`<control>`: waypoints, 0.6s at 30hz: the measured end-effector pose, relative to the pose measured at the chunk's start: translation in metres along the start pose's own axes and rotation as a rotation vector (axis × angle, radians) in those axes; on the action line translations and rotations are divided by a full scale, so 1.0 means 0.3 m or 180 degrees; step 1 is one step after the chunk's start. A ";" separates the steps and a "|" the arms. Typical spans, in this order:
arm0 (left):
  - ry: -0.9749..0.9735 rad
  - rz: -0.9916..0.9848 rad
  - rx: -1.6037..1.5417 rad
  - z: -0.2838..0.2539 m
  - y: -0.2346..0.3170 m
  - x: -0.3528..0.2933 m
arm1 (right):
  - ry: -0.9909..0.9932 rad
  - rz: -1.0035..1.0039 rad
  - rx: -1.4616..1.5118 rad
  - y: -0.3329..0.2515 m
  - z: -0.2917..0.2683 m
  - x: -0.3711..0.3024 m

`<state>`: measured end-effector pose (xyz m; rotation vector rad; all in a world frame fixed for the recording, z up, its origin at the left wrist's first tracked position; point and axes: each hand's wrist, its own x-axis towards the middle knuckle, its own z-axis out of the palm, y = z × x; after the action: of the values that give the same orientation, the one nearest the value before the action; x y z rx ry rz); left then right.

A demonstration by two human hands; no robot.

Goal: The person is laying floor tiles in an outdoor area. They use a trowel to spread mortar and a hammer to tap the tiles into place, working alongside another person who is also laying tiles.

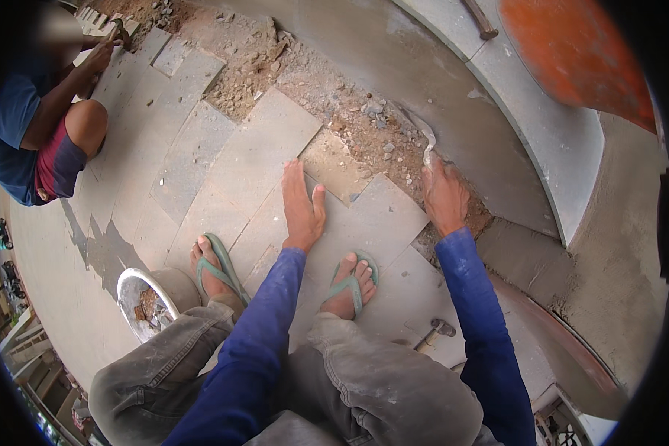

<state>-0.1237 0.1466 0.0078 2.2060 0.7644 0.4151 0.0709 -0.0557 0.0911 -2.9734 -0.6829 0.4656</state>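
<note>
My left hand [302, 207] lies palm down with its fingers stretched out on the grey paving tiles [256, 160], beside a sandy gap [338, 163] between them. My right hand [444, 197] is closed around what looks like a trowel [428, 140]; its thin, pale metal part points away from me over the strip of rubble [383, 137], and its handle is hidden in my fist. Just left of that hand is the corner of another laid tile [386, 212]. A hammer [441, 327] rests on the paving to the right of my right foot.
A bucket [172, 286] with rubble in it stands left of my feet. At the far left a person [44, 126] squats, holding a hammer-like tool [121, 33]. A curved concrete kerb [528, 111] and an orange object [583, 56] border the right side. Wet-looking patches [111, 253] mark the paving.
</note>
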 end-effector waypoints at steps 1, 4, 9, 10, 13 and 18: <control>-0.0063 0.0105 -0.0148 0.035 0.032 0.042 | 0.0050 -0.0086 -0.0084 -0.003 0.002 0.020; -0.0225 0.0351 -0.0417 0.145 0.091 0.224 | 0.0043 -0.0195 -0.0222 -0.019 0.009 0.071; -0.0631 0.0361 0.0248 0.223 0.113 0.394 | -0.0530 -0.0178 0.0158 -0.029 -0.043 0.073; -0.0519 0.0390 0.0343 0.242 0.125 0.394 | -0.0559 -0.0150 0.0235 -0.025 -0.054 0.079; -0.0237 0.0284 0.0286 0.309 0.178 0.365 | -0.0632 -0.0103 0.0400 -0.017 -0.069 0.093; 0.0245 -0.0269 -0.0359 0.389 0.231 0.352 | -0.0708 -0.0179 0.0510 -0.027 -0.077 0.111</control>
<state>0.0436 0.1124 -0.0124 2.0550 0.8515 0.4913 0.1029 -0.0336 0.1048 -2.7705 -0.7074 0.8148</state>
